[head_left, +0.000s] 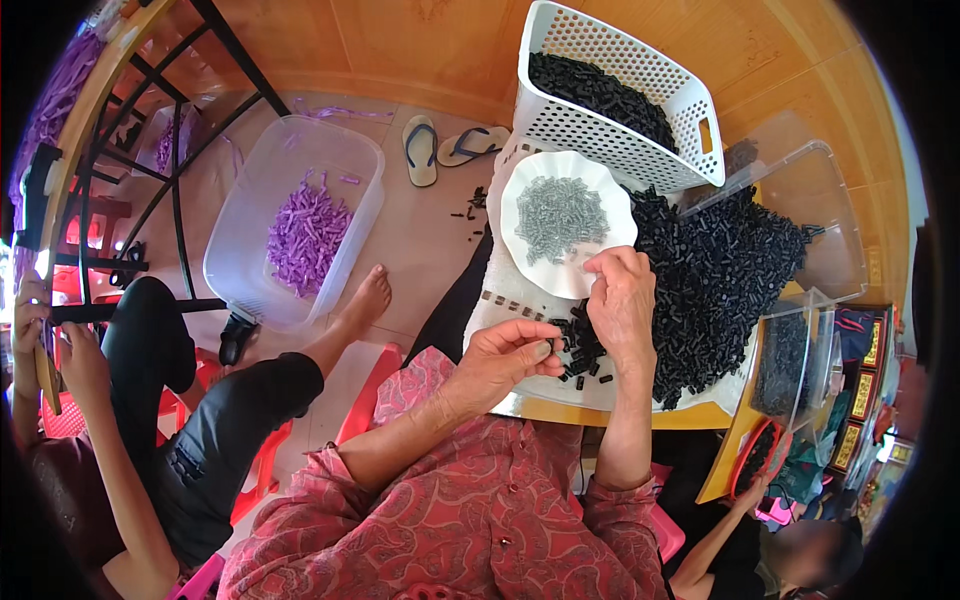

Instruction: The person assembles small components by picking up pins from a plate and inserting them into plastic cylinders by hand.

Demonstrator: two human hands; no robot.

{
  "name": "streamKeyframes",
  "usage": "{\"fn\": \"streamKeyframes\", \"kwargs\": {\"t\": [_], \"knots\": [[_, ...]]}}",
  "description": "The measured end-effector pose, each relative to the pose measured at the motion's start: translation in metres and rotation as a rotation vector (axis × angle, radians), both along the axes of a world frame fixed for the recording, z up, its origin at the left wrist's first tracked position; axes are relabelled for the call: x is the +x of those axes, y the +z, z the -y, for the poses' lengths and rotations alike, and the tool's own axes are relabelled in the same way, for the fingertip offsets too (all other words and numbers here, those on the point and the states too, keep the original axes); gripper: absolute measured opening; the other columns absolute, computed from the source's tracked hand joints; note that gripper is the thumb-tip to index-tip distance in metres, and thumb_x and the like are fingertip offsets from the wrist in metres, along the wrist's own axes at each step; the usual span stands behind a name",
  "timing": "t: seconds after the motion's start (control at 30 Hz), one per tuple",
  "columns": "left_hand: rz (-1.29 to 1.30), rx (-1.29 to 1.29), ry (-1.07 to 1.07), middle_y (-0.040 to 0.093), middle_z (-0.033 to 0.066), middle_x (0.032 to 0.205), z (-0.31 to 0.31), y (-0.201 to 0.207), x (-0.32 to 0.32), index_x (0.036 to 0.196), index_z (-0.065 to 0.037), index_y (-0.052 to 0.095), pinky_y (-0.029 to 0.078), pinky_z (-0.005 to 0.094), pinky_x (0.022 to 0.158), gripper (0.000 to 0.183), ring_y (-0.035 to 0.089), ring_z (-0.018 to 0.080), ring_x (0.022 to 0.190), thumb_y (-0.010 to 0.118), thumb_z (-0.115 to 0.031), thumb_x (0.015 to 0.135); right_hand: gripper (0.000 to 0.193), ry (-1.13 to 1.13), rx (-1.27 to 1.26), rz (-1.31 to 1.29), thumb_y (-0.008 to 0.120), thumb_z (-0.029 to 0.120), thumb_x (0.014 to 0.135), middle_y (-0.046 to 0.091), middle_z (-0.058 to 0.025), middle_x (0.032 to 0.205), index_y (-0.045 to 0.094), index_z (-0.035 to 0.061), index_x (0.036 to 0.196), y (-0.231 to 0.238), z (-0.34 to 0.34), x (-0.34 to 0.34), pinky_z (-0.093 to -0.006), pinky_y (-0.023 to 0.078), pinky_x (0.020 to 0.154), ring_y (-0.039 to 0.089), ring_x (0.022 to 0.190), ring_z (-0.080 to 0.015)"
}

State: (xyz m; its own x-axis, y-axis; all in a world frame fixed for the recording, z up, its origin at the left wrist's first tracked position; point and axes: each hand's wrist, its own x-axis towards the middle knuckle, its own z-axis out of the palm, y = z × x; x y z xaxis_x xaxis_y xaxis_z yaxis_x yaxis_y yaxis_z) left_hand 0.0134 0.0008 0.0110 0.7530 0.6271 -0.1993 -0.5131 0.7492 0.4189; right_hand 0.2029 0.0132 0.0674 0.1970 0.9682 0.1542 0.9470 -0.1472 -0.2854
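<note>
My left hand [505, 358] is closed in a pinch at the near edge of the white cloth, with a small black plastic piece at its fingertips. Loose black pieces [584, 345] lie right beside those fingers. My right hand [622, 305] reaches over the near right rim of a white scalloped plate [521, 181]. Its thumb and forefinger are pressed together, and whatever they hold is too small to make out. Small clear, tube-like pieces [562, 215] are heaped on the plate. To the right spreads a big pile of black pieces [705, 285].
A white perforated basket [618, 143] of black pieces stands behind the plate. Clear plastic bins [838, 220] sit at the right. A translucent tub [362, 165] with purple pieces [308, 235] is on the floor at left, near sandals [420, 150]. Co-workers sit on both sides.
</note>
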Motion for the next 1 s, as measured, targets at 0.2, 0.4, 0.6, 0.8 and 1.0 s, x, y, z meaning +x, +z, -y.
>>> {"fn": "streamKeyframes", "kwargs": {"t": [0.2, 0.4, 0.6, 0.8, 1.0], "knots": [[-0.020, 0.014, -0.003, 0.063, 0.0119, 0.105, 0.002, -0.001, -0.001, 0.116, 0.003, 0.058, 0.055, 0.0355, 0.087, 0.023, 0.065, 0.0208, 0.092, 0.054, -0.004, 0.096, 0.021, 0.038, 0.008, -0.002, 0.061, -0.005, 0.073, 0.057, -0.0048, 0.098, 0.065, 0.0052, 0.090, 0.006, 0.007, -0.004, -0.0399, 0.040, 0.081, 0.053, 0.093, -0.0261], [0.059, -0.001, 0.029, 0.063, 0.0112, 0.105, 0.002, -0.004, 0.000, 0.118, 0.003, 0.058, 0.055, 0.0358, 0.088, 0.023, 0.064, 0.0202, 0.094, 0.053, -0.003, 0.096, 0.028, 0.071, -0.004, 0.025, 0.063, -0.004, 0.073, 0.057, -0.0047, 0.099, 0.066, 0.0059, 0.099, 0.010, 0.008, -0.009, -0.0399, 0.039, 0.085, 0.053, 0.093, -0.0255], [0.174, -0.145, 0.054, 0.061, 0.0121, 0.110, -0.005, 0.002, -0.004, 0.121, 0.000, 0.057, 0.053, 0.0397, 0.094, 0.026, 0.063, 0.0194, 0.097, 0.053, -0.005, 0.096, 0.033, 0.115, -0.002, 0.054, 0.063, -0.005, 0.073, 0.058, -0.0062, 0.105, 0.065, 0.0050, 0.104, 0.016, 0.017, -0.013, -0.0408, 0.038, 0.089, 0.052, 0.098, -0.0265], [0.231, -0.199, 0.069, 0.059, 0.0128, 0.113, -0.007, 0.002, -0.006, 0.121, -0.001, 0.056, 0.052, 0.0406, 0.096, 0.027, 0.062, 0.0194, 0.098, 0.055, -0.005, 0.095, 0.032, 0.081, 0.050, -0.022, 0.064, -0.007, 0.072, 0.059, -0.0072, 0.112, 0.065, 0.0045, 0.102, 0.009, 0.029, -0.014, -0.0414, 0.039, 0.090, 0.053, 0.104, -0.0272], [0.253, -0.224, 0.070, 0.062, 0.0127, 0.109, -0.006, 0.001, -0.007, 0.118, -0.001, 0.057, 0.053, 0.0413, 0.094, 0.024, 0.065, 0.0211, 0.097, 0.054, -0.006, 0.095, 0.024, 0.078, 0.198, -0.074, 0.067, -0.006, 0.071, 0.062, -0.0061, 0.105, 0.065, 0.0044, 0.092, -0.009, 0.033, -0.005, -0.0393, 0.041, 0.085, 0.056, 0.098, -0.0279]]}}
